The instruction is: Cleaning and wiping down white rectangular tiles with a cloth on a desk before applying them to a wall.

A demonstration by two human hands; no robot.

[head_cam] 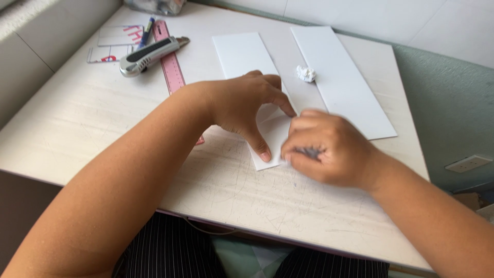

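Both hands work at the near end of a long white strip [247,62] that lies lengthwise on a scratched white board [92,118]. The left hand [247,105] presses flat on the strip, fingers spread and extended; its thumb tip pins the near left edge and its index finger reaches toward the other hand. It holds nothing; it only bears down. The right hand [327,149] is curled loosely at the strip's near right corner, fingers bent inward, fingertips meeting the paper edge. Whether it pinches the edge or holds some small item cannot be told, since the knuckles hide the fingertips. A faint diagonal crease shows on the strip between the two hands, so a fold at the near end appears to be started; the far part of the strip lies flat and unworked. A second, wider white strip [345,82] lies just to the right, flat and untouched, with a small crumpled paper ball [306,73] resting on it. Well to the left sit a utility knife [149,55] with its blade end toward the strips, a pink ruler [172,69] beneath it, a blue pen [147,27] and two printed cards [116,44]. Judged from this layout, cutting of the strips is done, and shaping of the first strip is at an early stage.
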